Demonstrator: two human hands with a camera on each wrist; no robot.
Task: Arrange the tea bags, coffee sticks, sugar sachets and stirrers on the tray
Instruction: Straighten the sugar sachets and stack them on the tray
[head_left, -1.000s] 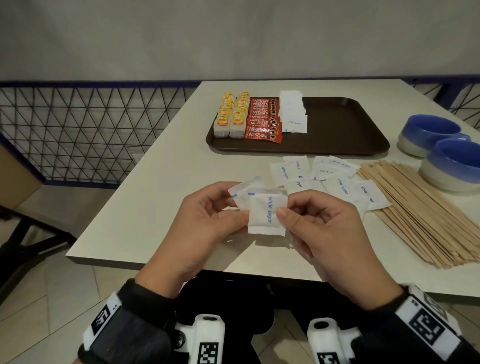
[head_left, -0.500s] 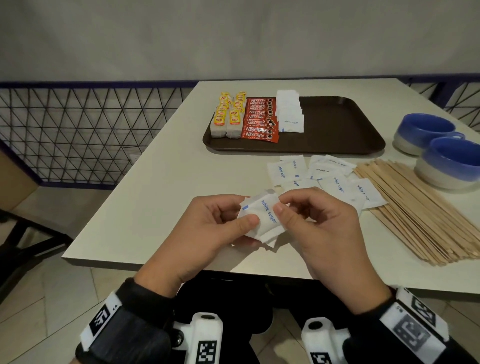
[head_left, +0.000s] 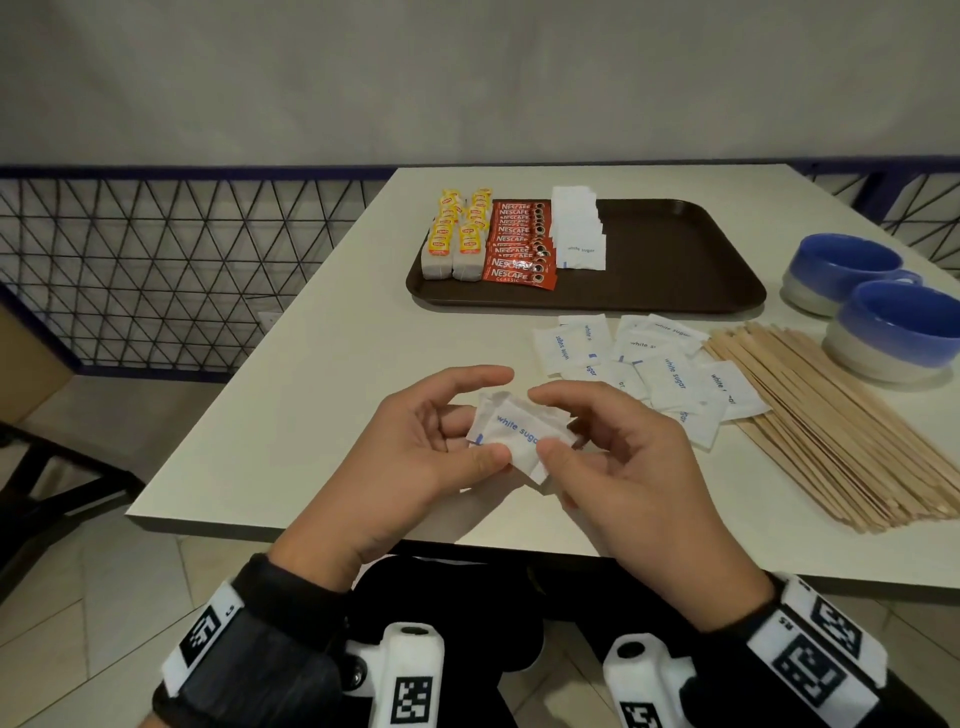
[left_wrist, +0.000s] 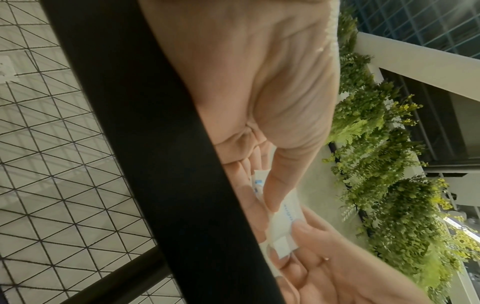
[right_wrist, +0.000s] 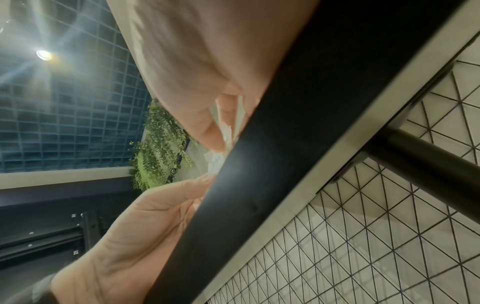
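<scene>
Both hands' grip (head_left: 522, 447) pinches sugar sachets (head_left: 511, 434); tray (head_left: 675, 249) holds tea bags (head_left: 457, 241), coffee sticks (head_left: 519, 244).

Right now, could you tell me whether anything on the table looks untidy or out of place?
Loose sugar sachets lie jumbled and overlapping beside the stirrers, unlike the neat rows on the tray. Both hands, left hand and right hand, hold more sachets. No spills.

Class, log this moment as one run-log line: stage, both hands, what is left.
stage: squaring sugar sachets | left hand: pinching them | right hand: pinching them | left: loose sachets, stirrers off tray
</scene>
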